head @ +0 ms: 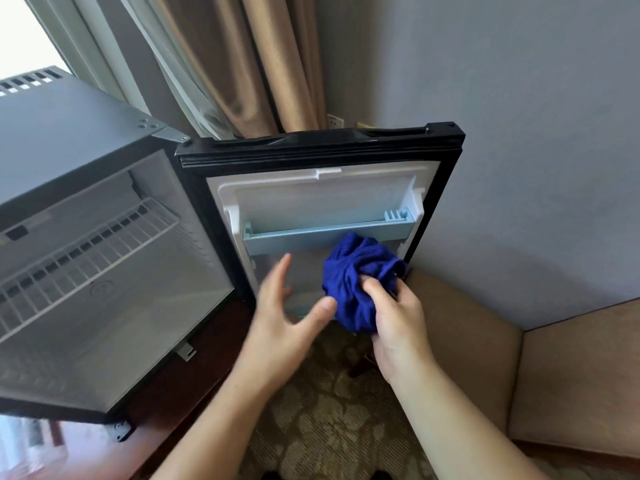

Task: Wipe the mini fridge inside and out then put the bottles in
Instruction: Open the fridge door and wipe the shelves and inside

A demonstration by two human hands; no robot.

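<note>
The small black mini fridge (86, 174) stands with its door (322, 216) wide open. The right hand (398, 320) grips a crumpled dark blue cloth (356, 271) against the white door lining, just under the pale blue door shelf (311, 237). The left hand (287, 313) hovers beside it, fingers spread.

Inside the mini fridge (69, 133), the cavity is split by a wire shelf (86, 251), and open room is left above and below it. The inner face of the open door (311, 199) is crossed by a pale blue door rack (311, 239). The panel beneath is partly blocked by the left hand (284, 313), the right hand (398, 317) and a blue cloth (353, 282). The door's right edge is hemmed in by a beige armchair (485, 341) just beside it.
</note>
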